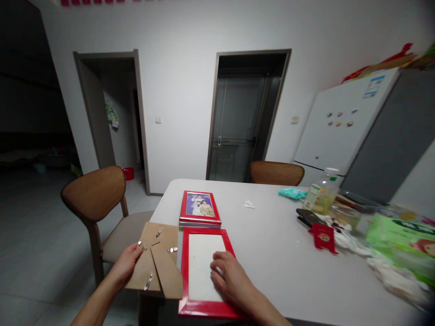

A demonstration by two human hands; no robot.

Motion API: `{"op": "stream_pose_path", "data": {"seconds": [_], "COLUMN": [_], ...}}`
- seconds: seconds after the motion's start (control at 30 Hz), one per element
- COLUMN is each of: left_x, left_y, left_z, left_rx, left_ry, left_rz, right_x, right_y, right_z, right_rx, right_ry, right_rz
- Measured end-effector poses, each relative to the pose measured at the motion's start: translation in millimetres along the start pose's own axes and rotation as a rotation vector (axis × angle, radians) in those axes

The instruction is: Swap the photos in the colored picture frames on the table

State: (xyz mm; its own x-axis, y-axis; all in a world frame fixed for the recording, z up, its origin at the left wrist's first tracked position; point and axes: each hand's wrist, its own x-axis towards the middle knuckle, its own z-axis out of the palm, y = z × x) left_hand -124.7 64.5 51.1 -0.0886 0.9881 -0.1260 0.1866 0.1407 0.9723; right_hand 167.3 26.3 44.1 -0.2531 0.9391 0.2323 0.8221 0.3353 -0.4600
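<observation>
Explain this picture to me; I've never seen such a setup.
There is no machine: one camera, worn on a person's head, looks forward and down at their bare left hand and right hand. The left hand holds a thin brown board with silvery metal clips. The right hand is over a red rectangular frame with a white panel inside; whether it touches is unclear. Beyond lies a small stack, topped by a red-framed photo. Towards the right of the white table are a clear, white-capped bottle and a green plastic packet.

A home: a dining table (278, 253) at five o'clock, a wooden chair (97, 192) at nine, a doorway (142, 136) at ten, a fridge (335, 140) with magnets (339, 123) at two.
</observation>
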Motion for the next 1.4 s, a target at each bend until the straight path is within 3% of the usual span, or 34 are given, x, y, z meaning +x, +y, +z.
{"op": "stream_pose_path", "data": {"seconds": [0.13,0.27,0.37,0.47,0.67,0.8,1.0,1.2,1.3,1.4], "left_x": [10.0,12.2,3.6,-19.1,-74.4,-84.7,-82.4,-77.9,-71.4,-63.2], "left_y": [-7.2,-7.4,0.1,11.4,25.2,27.8,30.5,29.9,24.5,9.5], "left_z": [-2.8,0.2,15.1,45.9,122.8,149.4,149.9,140.8,121.9,94.9], "left_rx": [0.225,0.451,0.566,0.677,0.631,0.682,0.652,0.683,0.573,0.458], "left_ry": [0.083,0.176,0.192,0.041,-0.333,-0.417,-0.328,-0.172,-0.011,0.19], "left_rz": [0.058,0.136,0.227,0.345,0.471,0.618,0.793,0.916,0.825,0.628], "right_x": [2.5,4.2,7.2,10.0,6.1,2.6,2.8,8.2,10.6,10.7], "right_y": [23.3,43.3,51.2,51.6,24.7,3.7,-3.6,18.8,39.1,56.4], "right_z": [-0.1,-6.1,-11.1,-16.0,-32.7,-45.1,-46.7,-37.0,-28.6,-18.8], "right_rx": [-0.122,-0.126,-0.079,0.153,1.151,1.322,1.289,1.0,0.679,0.373], "right_ry": [0.161,0.109,0.099,0.112,0.126,0.149,0.156,0.106,0.136,0.163], "right_rz": [0.142,0.277,0.342,0.439,0.571,0.541,0.481,0.431,0.429,0.411]}}
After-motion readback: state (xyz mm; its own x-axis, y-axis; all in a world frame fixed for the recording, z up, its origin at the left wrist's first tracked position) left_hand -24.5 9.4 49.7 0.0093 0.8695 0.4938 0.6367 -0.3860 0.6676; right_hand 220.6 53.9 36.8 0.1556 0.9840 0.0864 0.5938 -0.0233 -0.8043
